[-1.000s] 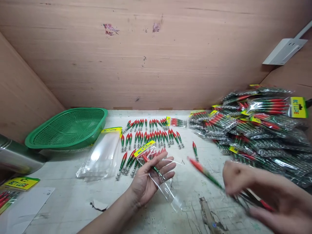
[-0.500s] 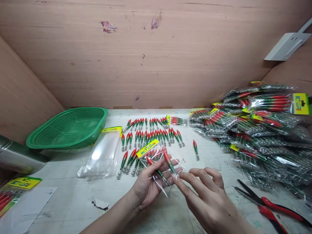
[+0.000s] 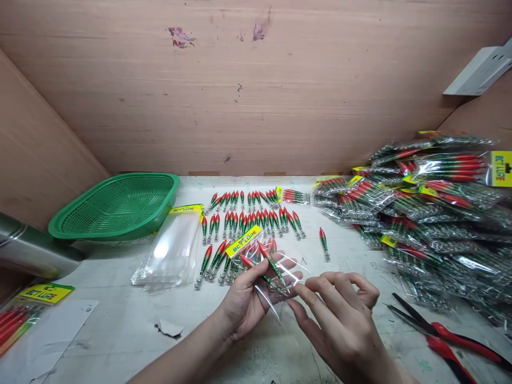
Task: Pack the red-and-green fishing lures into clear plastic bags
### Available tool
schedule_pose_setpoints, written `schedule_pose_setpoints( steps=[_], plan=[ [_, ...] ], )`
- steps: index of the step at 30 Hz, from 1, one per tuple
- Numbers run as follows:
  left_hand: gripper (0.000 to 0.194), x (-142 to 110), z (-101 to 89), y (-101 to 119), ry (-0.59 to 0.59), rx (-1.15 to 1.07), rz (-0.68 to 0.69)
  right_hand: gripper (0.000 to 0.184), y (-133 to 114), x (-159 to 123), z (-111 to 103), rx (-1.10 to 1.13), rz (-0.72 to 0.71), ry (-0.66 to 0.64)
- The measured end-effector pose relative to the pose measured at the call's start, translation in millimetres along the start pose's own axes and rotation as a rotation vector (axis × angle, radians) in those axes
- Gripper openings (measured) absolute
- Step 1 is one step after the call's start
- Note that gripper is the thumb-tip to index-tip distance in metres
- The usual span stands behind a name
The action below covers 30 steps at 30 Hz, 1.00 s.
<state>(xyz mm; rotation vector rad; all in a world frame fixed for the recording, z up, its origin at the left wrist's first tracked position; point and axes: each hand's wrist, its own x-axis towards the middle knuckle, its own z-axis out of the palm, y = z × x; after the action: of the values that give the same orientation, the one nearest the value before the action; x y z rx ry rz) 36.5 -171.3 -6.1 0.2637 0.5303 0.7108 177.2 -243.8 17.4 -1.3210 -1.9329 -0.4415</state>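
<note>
My left hand [image 3: 248, 304] is closed on a clear plastic bag [image 3: 294, 261] with a yellow BCT LURE header card [image 3: 244, 242]. Two red-and-green squid lures [image 3: 272, 262] lie in the bag at a slant, red ends toward the card and hooks toward the bag's mouth. Beside that mouth is my right hand [image 3: 340, 314], its thumb and index fingertips a little apart and no lure between them. Loose lures [image 3: 236, 221] stand in rows behind the hands, partly covered by the bag. A single lure [image 3: 324, 244] lies apart to the right.
Empty header bags [image 3: 172, 250] lie in a stack at left, near a green basket [image 3: 114, 208]. Filled lure bags [image 3: 432, 213] are heaped at right. Red-and-black scissors [image 3: 444, 333] lie partly open in front of the heap. A metal cylinder [image 3: 34, 248] is far left.
The lure at my right fingertips has moved left and down into the bag, beside the other one. My right hand has let go and shifted slightly right. The view has moved a little.
</note>
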Motion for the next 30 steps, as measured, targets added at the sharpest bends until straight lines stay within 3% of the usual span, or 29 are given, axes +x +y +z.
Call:
schedule_pose_setpoints(
  steps=[9,15,22,30],
  plan=[
    [0.030,-1,0.1,-3,-0.073,0.012,0.026,0.009,0,-5,6,-0.019,0.134,0.068],
    [0.040,-3,2.6,-5,-0.077,-0.034,0.059,0.008,0,-1,6,-0.053,0.138,0.066],
    [0.047,-5,1.0,-6,-0.181,-0.116,0.074,0.004,-3,2,4,-0.036,0.181,0.101],
    [0.052,-6,2.2,-7,-0.142,-0.112,0.106,0.005,-2,9,3,0.090,0.201,0.083]
  ],
)
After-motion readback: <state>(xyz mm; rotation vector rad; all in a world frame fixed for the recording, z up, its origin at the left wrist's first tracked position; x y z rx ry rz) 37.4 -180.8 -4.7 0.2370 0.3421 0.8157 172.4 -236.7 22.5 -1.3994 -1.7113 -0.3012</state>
